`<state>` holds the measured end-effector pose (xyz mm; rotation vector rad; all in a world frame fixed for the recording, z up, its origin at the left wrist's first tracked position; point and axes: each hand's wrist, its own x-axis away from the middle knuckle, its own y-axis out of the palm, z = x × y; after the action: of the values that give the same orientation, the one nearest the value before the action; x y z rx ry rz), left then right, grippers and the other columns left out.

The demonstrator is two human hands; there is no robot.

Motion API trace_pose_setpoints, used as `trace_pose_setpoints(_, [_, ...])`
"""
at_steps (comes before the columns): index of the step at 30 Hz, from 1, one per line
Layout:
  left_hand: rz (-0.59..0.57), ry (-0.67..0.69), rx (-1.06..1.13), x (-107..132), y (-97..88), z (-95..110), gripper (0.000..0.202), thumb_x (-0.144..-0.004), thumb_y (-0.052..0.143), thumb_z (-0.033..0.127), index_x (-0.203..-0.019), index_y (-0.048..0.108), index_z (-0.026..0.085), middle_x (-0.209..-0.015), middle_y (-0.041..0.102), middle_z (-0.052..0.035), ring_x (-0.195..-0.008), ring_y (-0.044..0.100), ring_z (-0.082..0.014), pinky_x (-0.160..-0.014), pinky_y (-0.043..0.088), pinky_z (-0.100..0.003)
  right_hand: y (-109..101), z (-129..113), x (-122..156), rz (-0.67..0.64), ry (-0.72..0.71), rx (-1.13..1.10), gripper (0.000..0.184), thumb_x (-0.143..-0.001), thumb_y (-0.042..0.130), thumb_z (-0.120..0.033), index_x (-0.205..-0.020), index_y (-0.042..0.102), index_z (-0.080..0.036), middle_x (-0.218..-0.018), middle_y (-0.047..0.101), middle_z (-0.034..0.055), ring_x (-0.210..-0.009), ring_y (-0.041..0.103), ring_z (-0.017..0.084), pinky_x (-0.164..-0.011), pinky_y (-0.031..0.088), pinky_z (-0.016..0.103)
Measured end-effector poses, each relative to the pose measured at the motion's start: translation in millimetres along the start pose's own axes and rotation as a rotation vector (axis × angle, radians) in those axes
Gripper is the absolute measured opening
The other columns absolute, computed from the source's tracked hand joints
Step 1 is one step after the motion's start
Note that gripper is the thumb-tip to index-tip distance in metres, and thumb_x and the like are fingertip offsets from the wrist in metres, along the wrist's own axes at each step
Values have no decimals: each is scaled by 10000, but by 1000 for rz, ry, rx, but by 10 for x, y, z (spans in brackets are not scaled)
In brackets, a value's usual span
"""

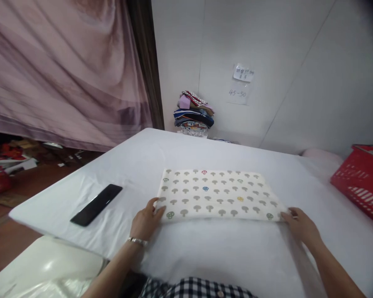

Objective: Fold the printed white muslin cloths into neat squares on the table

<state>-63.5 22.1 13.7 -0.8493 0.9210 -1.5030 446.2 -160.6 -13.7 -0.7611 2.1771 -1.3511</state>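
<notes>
A cream cloth [216, 194] printed with grey mushrooms and a few coloured ones is spread as a folded rectangle on the white-covered table [236, 248]. My left hand [146, 218] pinches its near left corner between thumb and fingers. At the near right corner, my right hand [300, 225] grips the cloth the same way. The near edge runs fairly straight between both hands. What lies inside the fold is hidden.
A black phone-like slab [96, 205] lies to the left on the table. A red plastic basket [360, 178] stands at the right. Folded clothes [194, 114] are stacked by the far wall, below paper labels [243, 73]. A pink curtain [65, 70] hangs at the left.
</notes>
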Motion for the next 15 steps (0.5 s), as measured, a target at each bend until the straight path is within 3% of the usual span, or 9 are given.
trace_pose_setpoints(2, [77, 53, -30, -37, -34, 31, 462, -817, 399, 489, -1180, 476, 215, -850, 662, -32, -770, 618, -211, -664, 444, -322, -29, -205, 35, 87, -152, 3, 547, -731, 425, -485, -1129, 535, -127, -1137, 568, 152, -940, 575, 281, -771, 465, 400])
trace_pose_setpoints(4, [228, 188, -45, -72, -36, 119, 444, -821, 417, 449, -1173, 495, 189, -997, 648, -75, -922, 590, -226, -790, 441, -361, -47, -551, 97, 169, -332, -48, 528, -793, 379, -456, -1208, 483, -148, -1288, 466, 135, -1122, 483, 270, -838, 451, 380])
trace_pose_setpoints(7, [340, 439, -70, -106, 41, 325, 456, -844, 414, 436, -1218, 480, 184, -1233, 545, -107, -1178, 448, -238, -983, 332, -417, 42, -1163, 204, 159, -586, -90, 514, -847, 338, -479, -1258, 442, -189, -1387, 370, 94, -1286, 305, 238, -990, 345, 389])
trace_pose_setpoints(9, [264, 519, -145, -128, 127, 435, 511, -847, 401, 480, -1272, 439, 197, -1351, 438, -100, -1282, 321, -254, -1053, 212, -479, 201, -1463, 251, 47, -683, -7, 554, -864, 298, -499, -1324, 370, -199, -1437, 291, 80, -1331, 205, 241, -1060, 219, 450])
trace_pose_setpoints(11, [126, 491, -200, -154, 209, 471, 562, -838, 384, 531, -1296, 421, 206, -1399, 373, -94, -1316, 251, -275, -1062, 149, -524, 412, -1593, 265, -113, -666, 124, 595, -863, 267, -520, -1362, 318, -200, -1459, 241, 72, -1344, 156, 255, -1066, 153, 505])
trace_pose_setpoints(13, [12, 430, -205, -174, 267, 442, 607, -828, 365, 573, -1317, 400, 215, -1420, 337, -88, -1327, 224, -281, -1062, 136, -532, 621, -1574, 248, -225, -604, 234, 619, -855, 249, -535, -1370, 313, -197, -1464, 223, 68, -1345, 148, 264, -1058, 141, 531])
trace_pose_setpoints(15, [-33, 402, -181, -179, 299, 394, 637, -820, 347, 599, -1337, 372, 226, -1435, 308, -78, -1337, 198, -273, -1068, 122, -526, 777, -1486, 219, -248, -579, 287, 622, -852, 233, -538, -1373, 312, -207, -1471, 202, 55, -1348, 139, 259, -1057, 132, 533])
